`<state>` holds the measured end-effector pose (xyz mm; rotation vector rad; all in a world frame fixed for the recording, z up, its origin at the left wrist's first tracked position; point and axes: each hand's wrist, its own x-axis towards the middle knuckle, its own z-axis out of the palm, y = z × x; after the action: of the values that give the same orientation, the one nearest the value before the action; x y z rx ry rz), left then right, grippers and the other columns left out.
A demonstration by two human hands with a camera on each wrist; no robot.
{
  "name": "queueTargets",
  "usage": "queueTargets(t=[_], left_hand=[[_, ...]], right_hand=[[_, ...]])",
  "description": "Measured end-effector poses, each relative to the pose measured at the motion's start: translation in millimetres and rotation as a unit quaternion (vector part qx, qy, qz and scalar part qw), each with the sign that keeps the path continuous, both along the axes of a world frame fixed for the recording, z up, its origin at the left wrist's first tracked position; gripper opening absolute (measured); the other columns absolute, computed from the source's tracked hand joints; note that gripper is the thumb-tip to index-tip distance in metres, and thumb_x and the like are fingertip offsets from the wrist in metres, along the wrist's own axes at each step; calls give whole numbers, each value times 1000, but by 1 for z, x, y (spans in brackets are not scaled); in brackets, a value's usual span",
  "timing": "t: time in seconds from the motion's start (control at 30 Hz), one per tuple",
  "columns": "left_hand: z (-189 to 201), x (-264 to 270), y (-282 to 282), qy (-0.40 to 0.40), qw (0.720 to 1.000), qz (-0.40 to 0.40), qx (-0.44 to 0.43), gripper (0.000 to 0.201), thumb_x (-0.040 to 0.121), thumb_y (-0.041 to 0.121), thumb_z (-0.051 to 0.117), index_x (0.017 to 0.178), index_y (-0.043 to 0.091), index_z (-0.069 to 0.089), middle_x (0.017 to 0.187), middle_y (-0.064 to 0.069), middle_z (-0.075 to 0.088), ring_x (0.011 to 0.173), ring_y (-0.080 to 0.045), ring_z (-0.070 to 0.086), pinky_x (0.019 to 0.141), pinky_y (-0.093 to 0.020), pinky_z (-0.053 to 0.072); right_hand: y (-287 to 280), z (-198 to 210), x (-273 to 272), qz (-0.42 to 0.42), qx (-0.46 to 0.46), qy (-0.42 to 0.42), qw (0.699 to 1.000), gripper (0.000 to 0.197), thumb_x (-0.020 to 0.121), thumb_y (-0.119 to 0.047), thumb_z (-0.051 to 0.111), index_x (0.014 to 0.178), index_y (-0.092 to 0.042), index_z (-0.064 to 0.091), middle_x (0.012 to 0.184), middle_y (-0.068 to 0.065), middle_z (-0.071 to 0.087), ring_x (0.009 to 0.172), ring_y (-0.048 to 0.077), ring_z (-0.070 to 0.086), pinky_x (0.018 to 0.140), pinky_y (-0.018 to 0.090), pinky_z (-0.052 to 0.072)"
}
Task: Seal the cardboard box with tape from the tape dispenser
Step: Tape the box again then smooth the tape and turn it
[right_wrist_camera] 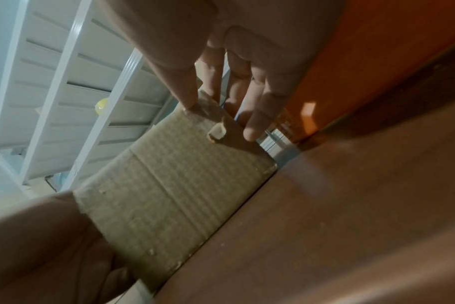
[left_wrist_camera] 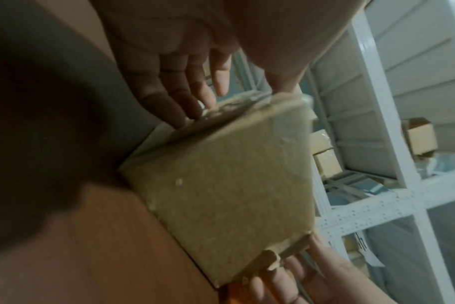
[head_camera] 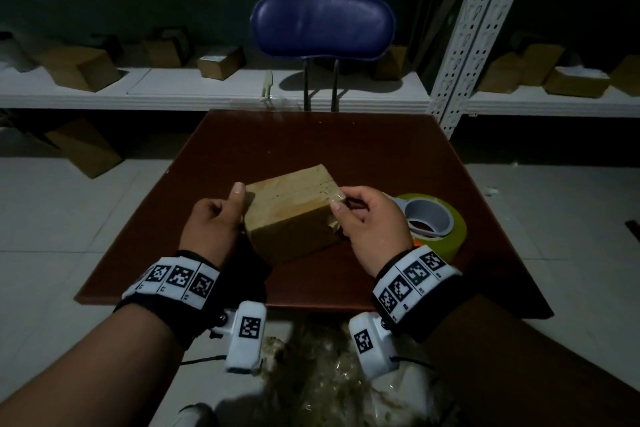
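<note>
1. Cardboard box point(head_camera: 294, 210) sits near the middle of the brown tabletop point(head_camera: 346, 146), turned at an angle, flaps down.
2. Left hand point(head_camera: 211, 222) holds the box's left side, thumb up against the top edge, fingers laid along the far face; this grip is clamped on the box.
3. Right hand point(head_camera: 372, 222) pinches the box's right top corner between thumb and forefinger.
4. Tape dispenser point(head_camera: 433, 222), with its yellow-green roll, lies on the tabletop just right of the right hand.
</note>
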<state>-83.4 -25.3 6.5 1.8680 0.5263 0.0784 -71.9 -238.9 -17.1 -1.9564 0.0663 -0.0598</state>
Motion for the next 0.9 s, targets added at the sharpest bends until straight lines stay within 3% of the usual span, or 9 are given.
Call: queueTargets(t=[0.2, 0.37, 0.47, 0.53, 0.67, 0.73, 0.77, 0.87, 0.9], left_hand=[[-9, 0, 1, -39, 994, 0, -99, 19, 90, 37, 66, 98, 20, 66, 101, -2, 66, 89, -17, 60, 66, -30, 42], [-13, 4, 7, -48, 995, -24, -89, 10, 94, 38, 62, 101, 34, 68, 105, 10, 67, 94, -10, 62, 66, -25, 44], [-10, 9, 9, -46, 986, -3, -160, 32, 84, 52, 68, 105, 28, 70, 110, 0, 72, 101, -20, 67, 85, -36, 52], [-8, 11, 6, -58, 981, -2, -188, 43, 84, 57, 64, 113, 25, 66, 109, 0, 71, 99, -17, 68, 85, -33, 52], [-12, 11, 0, -60, 992, -20, -109, 60, 80, 69, 56, 123, 27, 60, 120, 5, 64, 107, -10, 61, 92, -22, 47], [-15, 11, 0, -54, 996, -16, -72, 69, 77, 74, 56, 131, 31, 57, 132, 4, 57, 120, -16, 55, 104, -32, 43], [-17, 11, 0, -50, 996, -16, -77, 65, 80, 71, 55, 132, 31, 56, 135, 3, 56, 122, -18, 53, 102, -32, 42], [-11, 14, 0, -49, 988, -16, -143, 40, 97, 49, 50, 127, 24, 56, 120, 1, 61, 103, -11, 59, 71, -12, 48], [-11, 17, 1, -53, 982, -13, -181, 41, 96, 50, 51, 126, 23, 56, 118, 0, 63, 100, -9, 62, 67, -12, 50]], right_hand=[[4, 1, -8, -10, -19, 0, 1000, 40, 91, -40, 72, 127, -26, 59, 119, -9, 62, 103, 3, 61, 88, 30, 57], [9, 5, -4, 17, 10, -6, 1000, 39, 98, -44, 61, 132, -24, 59, 125, -8, 65, 113, 5, 61, 90, 21, 53], [14, 8, 6, 38, 51, 13, 998, 54, 98, -57, 51, 141, -25, 56, 133, -10, 63, 121, 7, 59, 103, 32, 51], [18, 10, 10, 41, 88, 35, 995, 74, 88, -77, 43, 143, -29, 55, 137, -14, 60, 126, 7, 56, 112, 41, 45], [29, 12, 19, 27, 126, 54, 990, 78, 85, -86, 35, 141, -36, 56, 137, -15, 59, 133, 12, 52, 116, 47, 39], [32, 10, 24, 16, 121, 39, 992, 80, 82, -90, 33, 136, -38, 59, 134, -14, 63, 129, 12, 55, 113, 47, 42], [34, 11, 25, 12, 122, 33, 992, 73, 87, -84, 34, 135, -35, 59, 131, -14, 64, 124, 10, 57, 111, 45, 44], [35, 14, 26, 23, 142, 52, 988, 60, 99, -65, 37, 143, -27, 52, 117, -22, 60, 119, 8, 57, 108, 34, 43], [35, 13, 26, 26, 148, 64, 987, 62, 98, -66, 36, 145, -28, 50, 111, -28, 56, 117, 7, 54, 108, 33, 41]])
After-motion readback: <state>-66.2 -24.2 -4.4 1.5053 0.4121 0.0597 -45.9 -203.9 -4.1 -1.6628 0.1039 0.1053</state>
